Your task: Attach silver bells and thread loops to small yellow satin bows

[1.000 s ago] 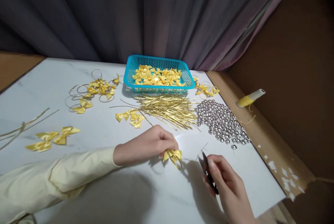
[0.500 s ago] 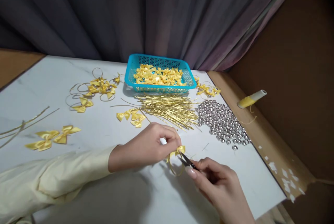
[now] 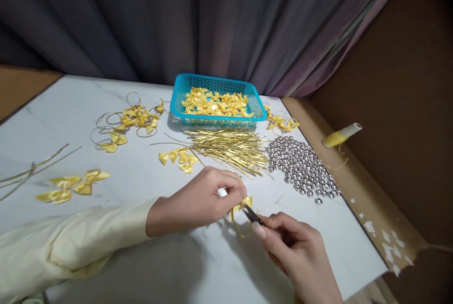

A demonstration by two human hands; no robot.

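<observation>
Just above the table, my left hand (image 3: 203,196) pinches a yellow satin bow (image 3: 248,200) between thumb and fingertips. A thin gold cord loop (image 3: 236,229) hangs below that bow. My right hand (image 3: 299,249) is closed around a pair of dark thread snips (image 3: 252,215), the blades pointing at the bow's knot. Blade tips meet or nearly meet the bow; whether a thread lies between them is too small to tell. Most of the snips' handle is hidden in my right fingers.
Behind my hands lie gold cords (image 3: 228,148) and silver beads (image 3: 300,164). A blue basket (image 3: 219,119) holds yellow bows. Looped bows (image 3: 138,117) and loose bows (image 3: 63,188) lie left. A thread spool (image 3: 341,135) stands on the right ledge, near white scraps (image 3: 389,249).
The snips' blades have closed somewhat at the bow's knot, and my right hand has shifted slightly. My left hand keeps its pinch on the bow.
</observation>
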